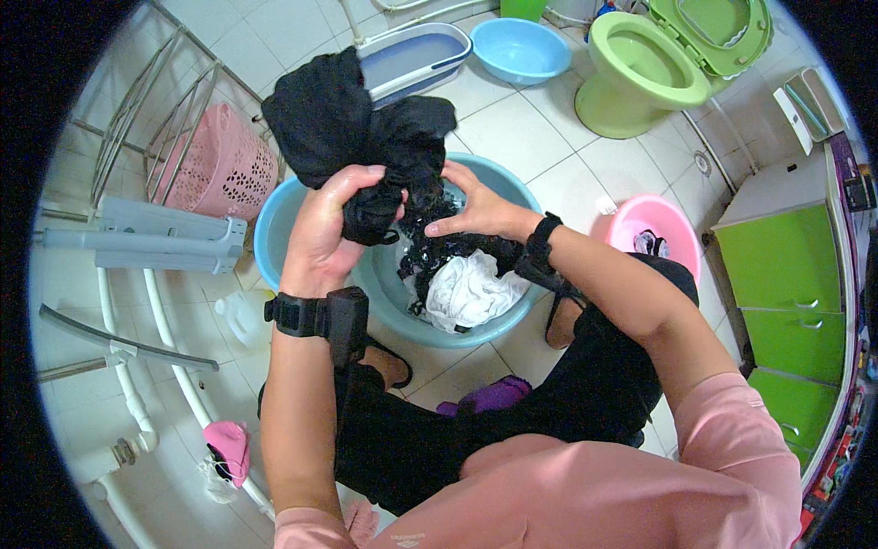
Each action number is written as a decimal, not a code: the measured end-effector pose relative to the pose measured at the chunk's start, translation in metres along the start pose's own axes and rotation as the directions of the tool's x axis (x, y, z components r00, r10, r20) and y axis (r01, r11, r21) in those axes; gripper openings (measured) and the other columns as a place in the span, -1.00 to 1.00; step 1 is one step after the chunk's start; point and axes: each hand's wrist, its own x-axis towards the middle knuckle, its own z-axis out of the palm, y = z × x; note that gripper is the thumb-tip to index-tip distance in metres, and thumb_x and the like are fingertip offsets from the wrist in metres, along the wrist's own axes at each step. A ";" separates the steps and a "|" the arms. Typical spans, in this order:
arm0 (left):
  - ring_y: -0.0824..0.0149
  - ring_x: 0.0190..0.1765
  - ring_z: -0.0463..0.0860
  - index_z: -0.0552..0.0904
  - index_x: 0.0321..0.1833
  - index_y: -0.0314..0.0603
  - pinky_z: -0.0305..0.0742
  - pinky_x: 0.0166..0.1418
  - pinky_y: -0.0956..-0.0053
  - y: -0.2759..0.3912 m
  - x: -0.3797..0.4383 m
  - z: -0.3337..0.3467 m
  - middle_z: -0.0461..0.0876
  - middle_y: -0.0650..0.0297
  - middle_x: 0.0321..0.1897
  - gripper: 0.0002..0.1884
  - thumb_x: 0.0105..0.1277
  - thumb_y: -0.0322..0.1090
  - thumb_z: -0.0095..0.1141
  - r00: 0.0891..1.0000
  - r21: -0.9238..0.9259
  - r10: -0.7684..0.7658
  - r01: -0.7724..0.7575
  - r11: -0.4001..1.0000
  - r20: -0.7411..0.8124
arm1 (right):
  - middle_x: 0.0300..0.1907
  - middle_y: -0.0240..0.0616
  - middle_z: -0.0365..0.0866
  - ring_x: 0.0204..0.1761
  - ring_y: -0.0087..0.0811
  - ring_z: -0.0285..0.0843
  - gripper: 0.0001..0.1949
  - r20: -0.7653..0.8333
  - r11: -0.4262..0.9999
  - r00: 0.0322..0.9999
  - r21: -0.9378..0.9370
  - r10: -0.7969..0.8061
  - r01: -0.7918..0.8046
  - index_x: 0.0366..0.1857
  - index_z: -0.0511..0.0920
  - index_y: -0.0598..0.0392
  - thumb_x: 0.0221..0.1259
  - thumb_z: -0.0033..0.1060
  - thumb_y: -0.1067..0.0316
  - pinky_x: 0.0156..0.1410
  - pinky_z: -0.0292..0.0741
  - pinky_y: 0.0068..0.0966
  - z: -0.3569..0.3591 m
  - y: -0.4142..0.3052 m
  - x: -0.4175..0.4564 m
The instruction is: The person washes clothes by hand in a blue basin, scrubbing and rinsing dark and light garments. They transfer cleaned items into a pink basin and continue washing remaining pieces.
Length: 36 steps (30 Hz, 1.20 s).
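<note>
My left hand (322,226) grips a bunched black garment (322,117) and holds it up over the blue basins. Beside it, my right hand (483,206) has its thumb and fingers spread, close to the garment's lower folds; whether a fingertip touches the cloth, I cannot tell. Below, a light blue basin (473,337) holds dark wet laundry (439,247) and a crumpled white cloth (473,291). A second blue basin (269,230) stands against its left side, partly hidden by my left hand.
A pink basin (686,233) with a small garment stands right, near green cabinets (782,254). Behind are a grey-white tub (418,58), a blue basin (521,51) and a green toilet (638,75). Left are a pink basket (219,165), a plastic jug (243,319) and white pipes (161,316).
</note>
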 end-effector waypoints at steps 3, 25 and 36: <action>0.16 -0.21 0.75 0.65 -0.02 -0.37 0.72 -0.14 0.32 0.007 -0.002 -0.001 0.74 0.03 -0.19 -0.76 0.43 -0.31 0.21 1.000 -0.119 -0.002 0.001 0.993 -0.009 | 0.53 -0.05 0.28 0.57 -0.10 0.22 -0.04 -0.001 0.943 0.967 0.221 0.256 -0.249 0.59 0.23 0.04 0.10 0.59 0.04 0.69 0.05 -0.05 0.007 0.014 -0.001; 0.31 -0.04 0.73 0.69 0.09 -0.38 0.61 0.11 0.38 -0.067 0.016 0.022 0.77 0.22 -0.02 -0.61 0.15 -0.56 0.36 0.957 0.262 0.232 -0.182 0.948 -0.175 | 0.00 -0.28 0.74 0.01 -0.35 0.71 -0.67 -0.138 0.475 0.927 0.878 0.348 -0.048 0.08 0.64 0.03 0.42 0.40 0.09 0.10 0.67 -0.32 0.013 -0.094 0.011; 0.19 0.14 0.67 0.51 0.30 -0.38 0.52 0.28 0.35 -0.130 0.004 0.050 0.67 0.08 0.15 -0.41 0.21 -0.41 0.43 0.877 0.370 0.388 -0.273 0.888 -0.285 | -0.06 -0.13 0.74 -0.07 -0.23 0.75 -0.77 -0.099 0.383 0.852 0.915 0.514 -0.125 0.04 0.61 0.15 0.40 0.32 0.35 -0.02 0.73 -0.24 -0.001 -0.055 0.028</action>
